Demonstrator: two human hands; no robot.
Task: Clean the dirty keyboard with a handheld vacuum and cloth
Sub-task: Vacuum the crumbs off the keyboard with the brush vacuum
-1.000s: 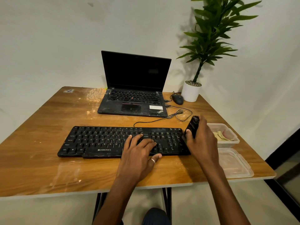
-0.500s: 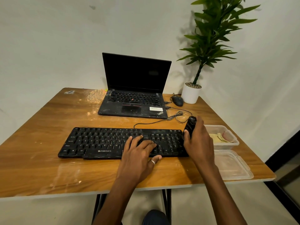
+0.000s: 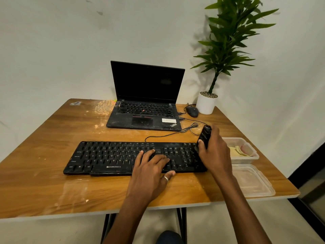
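We see the left hand [image 3: 151, 171] laid flat on the right-of-centre keys of the black keyboard [image 3: 109, 157]. Its fingers are spread and nearly straight, gripping nothing, and the thumb, just past a ring [image 3: 166, 178] on one finger, lies along the keyboard's near edge. Most of the keyboard stretches away to the left of that hand. Just to its right, the right hand [image 3: 215, 155] is curled round a small black handheld vacuum [image 3: 204, 136], with the thumb pressed on the side facing us. The vacuum is tilted, its upper end leaning away from us and its lower end down at the keyboard's right end. We cannot tell whether the tip actually touches the keys, since the hand hides it. Just right of the right hand sits a clear plastic container [image 3: 245, 160] holding what looks to be a folded yellowish cloth [image 3: 236, 150], and nearer to us than that lies a clear lid [image 3: 253, 182]. Beyond both hands a thin cable [image 3: 168, 133] loops across the wooden table [image 3: 44, 182] towards an open laptop [image 3: 146, 103] with a dark screen. Beyond the right hand, a black mouse [image 3: 192, 111] rests just beside a white plant pot [image 3: 206, 104] at the far corner.
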